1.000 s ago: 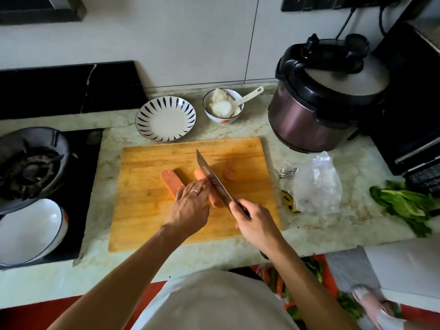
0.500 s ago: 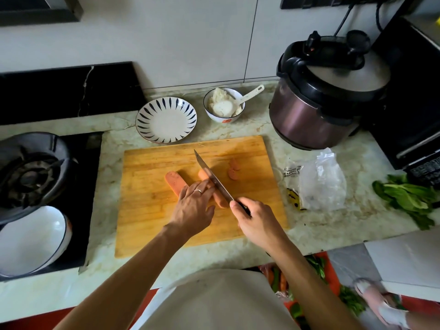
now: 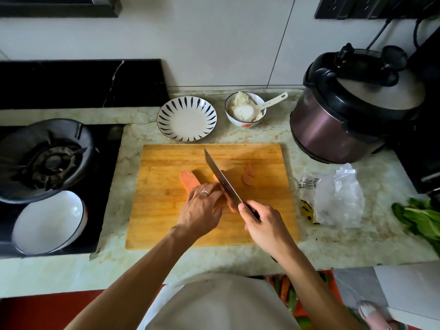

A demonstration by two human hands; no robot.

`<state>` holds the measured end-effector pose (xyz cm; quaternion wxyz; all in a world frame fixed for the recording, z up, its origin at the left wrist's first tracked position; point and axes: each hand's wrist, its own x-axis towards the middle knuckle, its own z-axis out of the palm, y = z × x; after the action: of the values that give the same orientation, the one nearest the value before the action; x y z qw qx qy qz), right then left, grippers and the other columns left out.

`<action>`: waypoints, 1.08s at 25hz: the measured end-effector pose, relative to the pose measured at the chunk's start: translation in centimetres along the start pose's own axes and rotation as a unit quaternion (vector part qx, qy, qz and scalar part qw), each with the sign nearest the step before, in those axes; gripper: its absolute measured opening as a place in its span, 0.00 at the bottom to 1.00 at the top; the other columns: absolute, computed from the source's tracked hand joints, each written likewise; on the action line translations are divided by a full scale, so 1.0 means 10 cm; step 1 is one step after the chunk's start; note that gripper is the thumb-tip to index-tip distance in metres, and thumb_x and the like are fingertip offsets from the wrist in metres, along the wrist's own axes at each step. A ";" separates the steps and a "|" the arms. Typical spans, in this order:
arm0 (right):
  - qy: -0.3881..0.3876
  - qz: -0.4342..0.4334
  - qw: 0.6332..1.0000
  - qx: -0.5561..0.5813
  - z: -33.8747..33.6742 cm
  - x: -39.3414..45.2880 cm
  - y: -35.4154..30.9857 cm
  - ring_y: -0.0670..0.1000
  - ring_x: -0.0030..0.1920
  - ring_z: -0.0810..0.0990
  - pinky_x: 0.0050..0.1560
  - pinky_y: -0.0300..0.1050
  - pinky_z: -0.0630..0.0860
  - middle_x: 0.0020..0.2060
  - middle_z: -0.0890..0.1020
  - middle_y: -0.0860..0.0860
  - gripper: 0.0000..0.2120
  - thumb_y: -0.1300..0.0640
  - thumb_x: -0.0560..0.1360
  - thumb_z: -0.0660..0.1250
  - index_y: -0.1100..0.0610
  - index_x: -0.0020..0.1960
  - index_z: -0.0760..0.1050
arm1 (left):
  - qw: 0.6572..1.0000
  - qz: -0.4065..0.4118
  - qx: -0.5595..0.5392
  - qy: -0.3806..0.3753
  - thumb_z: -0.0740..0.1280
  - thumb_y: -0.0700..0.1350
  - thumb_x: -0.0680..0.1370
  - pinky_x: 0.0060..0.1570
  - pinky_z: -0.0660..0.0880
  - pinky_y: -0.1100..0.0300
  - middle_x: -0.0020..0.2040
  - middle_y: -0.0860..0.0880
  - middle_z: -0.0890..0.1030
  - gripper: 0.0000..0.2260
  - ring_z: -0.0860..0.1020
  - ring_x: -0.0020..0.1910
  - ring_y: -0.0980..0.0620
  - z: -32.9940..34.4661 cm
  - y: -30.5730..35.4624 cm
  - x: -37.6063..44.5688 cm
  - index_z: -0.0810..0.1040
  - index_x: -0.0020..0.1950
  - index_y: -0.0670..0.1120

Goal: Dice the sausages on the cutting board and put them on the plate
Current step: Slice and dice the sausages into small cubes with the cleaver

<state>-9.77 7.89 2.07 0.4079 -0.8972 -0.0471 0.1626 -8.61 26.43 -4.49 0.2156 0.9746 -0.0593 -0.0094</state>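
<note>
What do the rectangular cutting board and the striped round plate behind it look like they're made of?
The rectangular cutting board looks like wood or bamboo: matte tan surface with lengthwise grain bands. The striped round plate looks like glazed ceramic: smooth white surface with dark blue painted rim strokes.

Orange-pink meat on honey-yellow wood

The sausages are orange-pink, the board warm yellow; the plate is white with dark blue rim strokes, the cooker purple and black, the greens bright green, the counter pale veined marble.
</note>
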 end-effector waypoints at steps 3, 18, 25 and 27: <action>0.001 0.003 1.000 0.004 -0.03 0.01 0.01 0.50 0.32 0.78 0.36 0.51 0.73 0.29 0.78 0.49 0.12 0.46 0.81 0.59 0.45 0.41 0.76 | 1.000 0.009 0.022 0.005 0.69 0.47 0.73 0.69 0.62 0.51 0.66 0.48 0.75 0.20 0.68 0.69 0.46 0.00 0.03 0.03 0.76 0.65 0.49; 0.008 0.038 0.998 -0.042 -0.04 -0.07 0.03 0.47 0.27 0.71 0.29 0.42 0.66 0.27 0.73 0.47 0.15 0.45 0.81 0.57 0.49 0.38 0.70 | 0.996 0.010 0.078 -0.042 0.67 0.49 0.75 0.74 0.54 0.46 0.76 0.47 0.64 0.24 0.59 0.75 0.46 0.08 0.16 0.04 0.69 0.70 0.49; 0.003 0.048 0.997 -0.052 0.03 -0.01 0.00 0.49 0.30 0.71 0.29 0.44 0.64 0.29 0.72 0.47 0.17 0.46 0.82 0.56 0.51 0.37 0.67 | 0.994 0.010 0.089 -0.057 0.66 0.51 0.75 0.74 0.52 0.45 0.77 0.47 0.63 0.27 0.58 0.76 0.46 0.04 0.20 0.05 0.65 0.73 0.48; 0.012 0.053 0.998 -0.042 0.00 0.01 -0.02 0.49 0.30 0.73 0.31 0.46 0.66 0.29 0.74 0.48 0.17 0.47 0.82 0.56 0.49 0.36 0.69 | 0.994 0.008 0.091 -0.065 0.65 0.52 0.75 0.75 0.49 0.46 0.77 0.47 0.63 0.27 0.57 0.77 0.47 0.04 0.21 0.06 0.64 0.73 0.48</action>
<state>-9.70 8.06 2.21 0.3616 -0.9166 -0.0011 0.1708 -8.26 24.31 -3.92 0.1222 0.9869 -0.0816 -0.0659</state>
